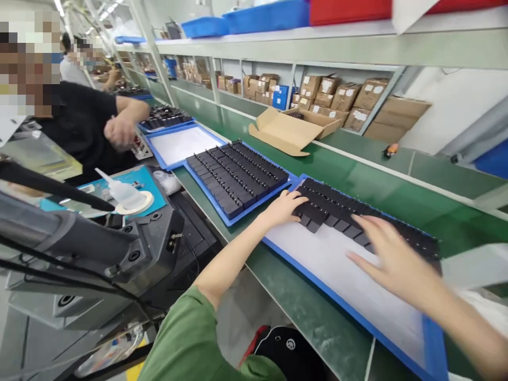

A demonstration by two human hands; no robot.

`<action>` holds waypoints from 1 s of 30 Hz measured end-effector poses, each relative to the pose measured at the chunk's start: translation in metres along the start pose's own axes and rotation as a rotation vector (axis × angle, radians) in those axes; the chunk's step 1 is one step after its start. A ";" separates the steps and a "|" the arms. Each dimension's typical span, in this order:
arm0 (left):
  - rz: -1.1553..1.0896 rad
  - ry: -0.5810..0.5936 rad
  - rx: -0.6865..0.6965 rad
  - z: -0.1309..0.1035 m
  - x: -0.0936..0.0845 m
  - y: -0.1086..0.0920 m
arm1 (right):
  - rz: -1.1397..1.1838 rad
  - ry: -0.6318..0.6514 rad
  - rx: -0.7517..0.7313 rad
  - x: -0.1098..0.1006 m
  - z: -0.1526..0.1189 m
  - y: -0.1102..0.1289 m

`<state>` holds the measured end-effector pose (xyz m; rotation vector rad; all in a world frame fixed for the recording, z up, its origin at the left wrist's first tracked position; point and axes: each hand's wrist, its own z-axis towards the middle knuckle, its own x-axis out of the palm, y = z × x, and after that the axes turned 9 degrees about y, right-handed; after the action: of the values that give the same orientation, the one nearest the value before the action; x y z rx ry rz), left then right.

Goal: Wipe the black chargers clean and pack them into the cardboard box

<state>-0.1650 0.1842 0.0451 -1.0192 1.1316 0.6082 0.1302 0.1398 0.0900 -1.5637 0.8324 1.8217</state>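
Observation:
A blue-rimmed tray (pixel 329 286) with a white lining lies in front of me, and rows of black rectangular blocks (pixel 333 203) fill its far side. At the left end of these rows is my left hand (pixel 282 209). Its thumb and fingers are bent around the end of a black block (pixel 313 218) in the nearest, shorter row. My right hand (pixel 387 251) is over the tray farther right, slightly blurred. Its thumb and fingers are spread beside the front edge of the blocks, with nothing visible between them.
A second blue tray (pixel 230 219) full of black blocks adjoins on the left, beyond it a white-lined tray (pixel 178 145). An opened cardboard box (pixel 286 132) sits on the green bench. A squeeze bottle (pixel 126 194) and grey machine (pixel 130 248) are at left, near a co-worker's hand (pixel 121 129).

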 end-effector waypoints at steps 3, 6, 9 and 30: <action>0.043 0.007 0.025 0.002 0.002 0.002 | 0.052 0.073 0.114 0.029 0.049 0.025; 0.087 0.013 0.047 0.001 0.001 0.002 | 0.028 0.061 0.204 0.053 0.086 0.045; 0.114 0.013 0.069 -0.001 0.000 0.002 | 0.000 0.035 0.265 0.064 0.093 0.060; 0.259 -0.008 -0.047 -0.043 -0.057 -0.070 | 0.205 -0.130 0.124 0.015 0.050 0.081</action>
<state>-0.1454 0.1199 0.1190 -0.9152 1.2581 0.8473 0.0345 0.1287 0.0873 -1.3073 1.0549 1.9512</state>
